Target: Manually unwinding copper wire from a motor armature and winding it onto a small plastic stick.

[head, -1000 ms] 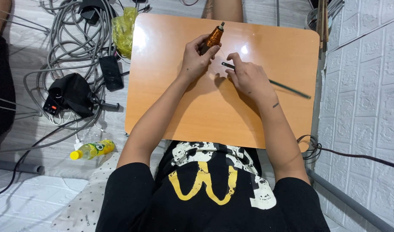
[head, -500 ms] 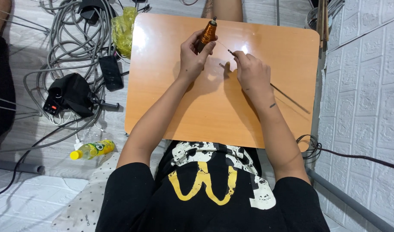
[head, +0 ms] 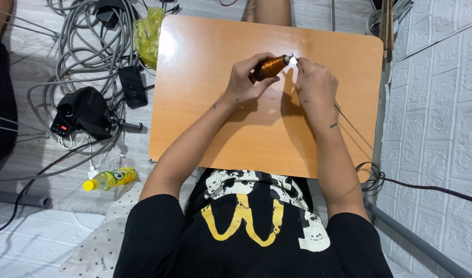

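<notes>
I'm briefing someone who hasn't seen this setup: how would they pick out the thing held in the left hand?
Start at the orange wooden tabletop and look to its far middle, where both hands meet. The left hand grips a small spool of copper-coloured wire, its end facing the right hand. It is the only shiny, copper-brown, ribbed cylinder there; the thin dark rod lies flat by the right wrist.

The right hand [head: 314, 85] hides its own fingertips — whatever they pinch at the coil's [head: 271, 66] tip is too small to tell.

Glossy orange wood-look surface [head: 236, 128], shiny copper-coloured wire spool [head: 271, 66], thin dark metal rod [head: 352, 126], matt grey cables [head: 76, 56], crinkled yellow plastic bag [head: 147, 33]
</notes>
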